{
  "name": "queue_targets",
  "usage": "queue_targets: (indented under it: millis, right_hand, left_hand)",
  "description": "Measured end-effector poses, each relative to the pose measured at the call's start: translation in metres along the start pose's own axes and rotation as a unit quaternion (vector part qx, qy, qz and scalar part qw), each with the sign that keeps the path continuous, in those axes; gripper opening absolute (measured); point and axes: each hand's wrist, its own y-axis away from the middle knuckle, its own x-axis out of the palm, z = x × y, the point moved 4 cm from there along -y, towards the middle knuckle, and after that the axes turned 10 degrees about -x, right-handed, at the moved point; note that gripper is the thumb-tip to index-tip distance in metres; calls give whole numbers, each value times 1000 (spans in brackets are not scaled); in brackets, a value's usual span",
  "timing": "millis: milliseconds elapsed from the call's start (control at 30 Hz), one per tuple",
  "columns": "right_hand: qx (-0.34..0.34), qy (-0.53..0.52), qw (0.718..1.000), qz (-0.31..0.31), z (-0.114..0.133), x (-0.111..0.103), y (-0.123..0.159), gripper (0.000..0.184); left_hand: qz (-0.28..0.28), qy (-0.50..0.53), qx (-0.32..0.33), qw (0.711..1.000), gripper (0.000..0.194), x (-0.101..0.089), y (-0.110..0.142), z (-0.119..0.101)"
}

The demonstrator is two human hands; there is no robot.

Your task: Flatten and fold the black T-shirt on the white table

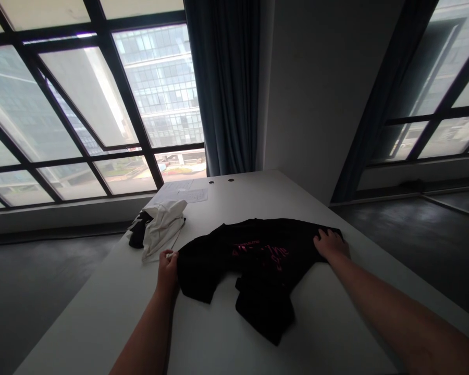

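- A white table (242,197) lies beneath our black printed T-shirt (219,250).
- Spreading seems our step; its bunched near part (264,310) likely calls for straightening.
- Our left hand (167,265) pinches its left edge; our right hand (332,245) covers its right end, grip unclear.

White table (266,195): crumpled white cloth (162,224) against dark cloth (138,229) at its left edge, paper sheets (193,196) near its far left corner, two round holes (231,180) by its far edge. Beyond the table's far end: blue curtain (226,88), wall (320,78), dark-framed window (160,78) with one pane tilted open. Right of table: grey floor (398,224), second window (449,67).
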Motion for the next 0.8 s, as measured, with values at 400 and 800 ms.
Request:
queue_targets:
  millis: [400,800]
  right_hand:
    - [6,2,1000,-6,5,-7,3,60]
    - [6,-9,1000,-5,5,-11,5,60]
  left_hand:
    - [61,-197,118,971,45,16,14,-15]
    - [-225,-325,144,907,24,-20,9,-23]
